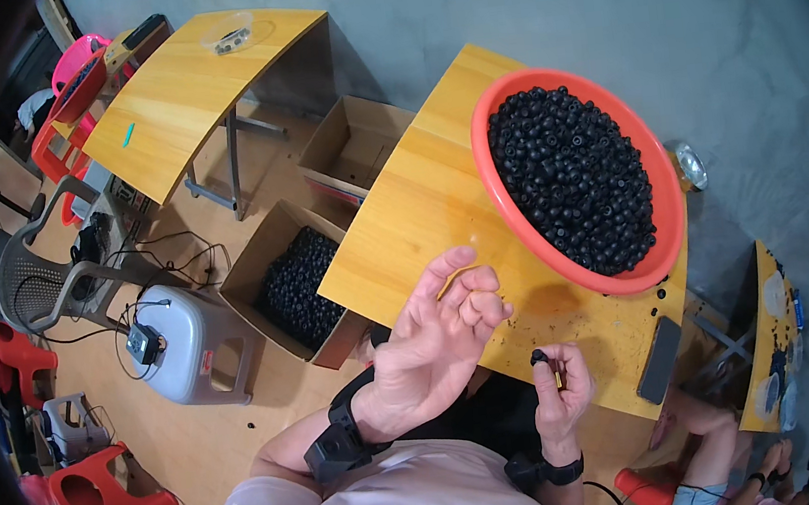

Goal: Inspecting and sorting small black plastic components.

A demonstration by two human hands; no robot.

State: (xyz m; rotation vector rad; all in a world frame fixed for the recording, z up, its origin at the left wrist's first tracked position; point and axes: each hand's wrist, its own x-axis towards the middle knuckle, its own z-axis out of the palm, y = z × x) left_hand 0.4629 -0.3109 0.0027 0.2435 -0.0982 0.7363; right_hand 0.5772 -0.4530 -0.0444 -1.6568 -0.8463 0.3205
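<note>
My left hand (439, 336) is raised over the near edge of the wooden table with its palm turned up. Its thumb stands apart from the loosely bent fingers, and nothing shows in it. To its right, my right hand (563, 396) pinches a small black round part (538, 357) between thumb and fingertips, just off the table's front edge. Beyond both hands, a large orange-red basin (488, 178) stands on the table (393, 239), heaped with black parts (570, 174) of the same look, several with a hole in them.
A dark phone (659, 360) lies at the table's right edge, near a few loose parts. On the floor at left are a cardboard box (251, 260) of black parts, another cardboard box (360, 123) and a grey stool (186, 347). Another person's leg (711, 442) shows at lower right.
</note>
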